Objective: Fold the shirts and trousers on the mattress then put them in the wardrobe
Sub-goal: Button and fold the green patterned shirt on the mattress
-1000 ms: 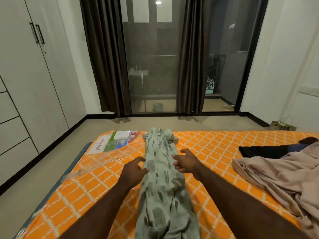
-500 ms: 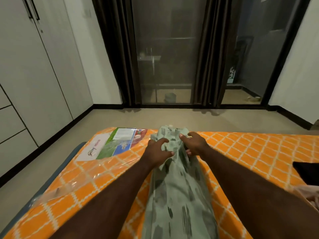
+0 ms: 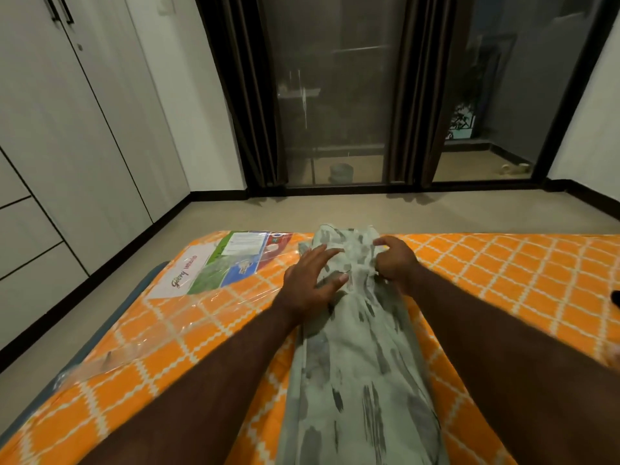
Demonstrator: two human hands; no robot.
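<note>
A pale green garment with dark grey brush marks (image 3: 362, 364) lies folded into a long narrow strip down the middle of the orange patterned mattress (image 3: 503, 280). My left hand (image 3: 310, 280) rests flat on its far end, fingers spread and straight. My right hand (image 3: 396, 263) has its fingers curled into the bunched cloth at the same far end, gripping it. The white wardrobe (image 3: 67, 129) stands along the left wall with its doors closed.
A printed label under clear plastic wrap (image 3: 228, 263) covers the mattress's far left corner. Beige floor (image 3: 335, 209) runs between the mattress and the dark curtains and glass doors (image 3: 335, 95). A dark cloth edge (image 3: 615, 297) shows at far right.
Both hands slid from the garment's middle up to its far end. My left hand has flattened out on the cloth; my right keeps hold of it. The view leaned forward and left.
</note>
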